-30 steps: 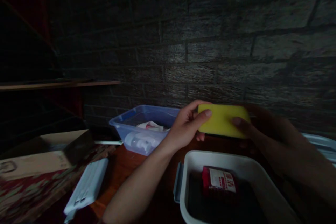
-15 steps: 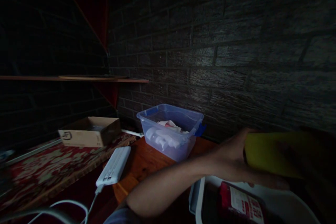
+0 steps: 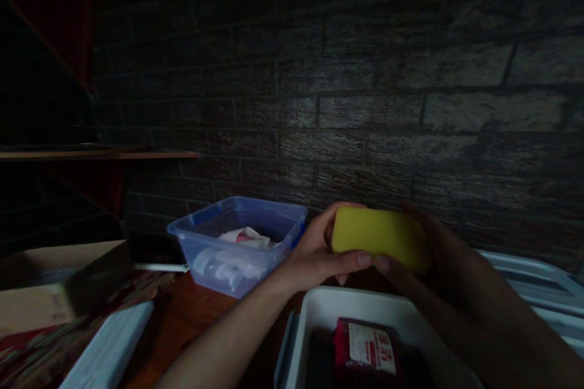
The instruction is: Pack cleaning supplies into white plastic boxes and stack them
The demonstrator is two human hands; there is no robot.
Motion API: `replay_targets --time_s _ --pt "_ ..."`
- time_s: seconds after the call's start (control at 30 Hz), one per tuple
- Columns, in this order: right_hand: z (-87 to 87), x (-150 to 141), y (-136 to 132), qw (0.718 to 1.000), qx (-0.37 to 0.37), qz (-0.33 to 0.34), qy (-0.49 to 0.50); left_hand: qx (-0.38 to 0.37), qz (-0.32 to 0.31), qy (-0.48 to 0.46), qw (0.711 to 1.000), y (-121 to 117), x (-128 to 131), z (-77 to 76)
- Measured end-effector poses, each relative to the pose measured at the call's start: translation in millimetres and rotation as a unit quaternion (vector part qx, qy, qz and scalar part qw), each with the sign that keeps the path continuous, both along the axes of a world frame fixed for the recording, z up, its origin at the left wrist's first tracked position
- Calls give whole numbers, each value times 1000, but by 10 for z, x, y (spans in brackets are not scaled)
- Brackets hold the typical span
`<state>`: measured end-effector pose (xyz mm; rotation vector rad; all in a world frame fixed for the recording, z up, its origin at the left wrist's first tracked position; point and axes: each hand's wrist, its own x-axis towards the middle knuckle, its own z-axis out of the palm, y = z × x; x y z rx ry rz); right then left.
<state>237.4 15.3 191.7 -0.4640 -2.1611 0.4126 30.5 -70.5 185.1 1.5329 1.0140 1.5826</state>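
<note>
Both hands hold a yellow block [image 3: 378,234] with rounded edges, like a sponge, above a white bin. My left hand [image 3: 319,252] grips its left end, thumb along the lower edge and fingers behind. My right hand [image 3: 438,279] is wrapped round the right end, its thumb tip close to the left thumb; dim light hides part of its fingers. Below, inside the white bin [image 3: 303,340], lies a red package [image 3: 365,349] with a white printed label, among dark things I cannot make out.
Left of the hands stands a clear bluish plastic box [image 3: 182,249] holding white bottles and a crumpled packet. A cardboard box [image 3: 41,304] and a white power bank [image 3: 109,346] are farther left. At right lies a pale lid [image 3: 538,292]. A brick wall [image 3: 347,115] rises behind.
The view has turned right, so the boxes sit farther left in it. Both hands and the yellow block appear nearer the middle, and the block shows more clearly.
</note>
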Motion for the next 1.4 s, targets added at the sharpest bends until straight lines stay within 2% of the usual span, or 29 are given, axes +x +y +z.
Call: replay_targets --time_s 0.13,0.3,0.37,0.53,0.67,0.77,0.87,1.03,1.2,1.4 --pt "18 -29 -18 999 -17 -22 -25 44 -18 1 999 -40 -39 49" --pt "18 -12 16 999 -27 -17 -25 94 -79 -8 992 -76 -6 -6" --pt "-3 -8 36 1000 -20 -11 -20 99 -69 13 993 -83 2 -15" --pt "-24 -5 49 999 -45 23 6 108 4 37 993 -21 -64 -6" --pt "50 -1 18 993 -96 66 0 68 3 36 997 105 -182 -65" --pt "83 -12 12 996 -73 48 -13 54 7 36 998 155 -235 -114" --pt "85 -23 2 998 -55 42 -13 70 -14 19 997 151 -243 -126" --pt "62 9 -41 994 -96 50 1 108 -42 13 993 128 -214 -111" --pt "35 44 -57 996 -84 24 13 147 -36 23 988 128 -183 -119" --pt "46 -12 -17 995 -65 53 56 165 -24 0 986 113 -145 -116"
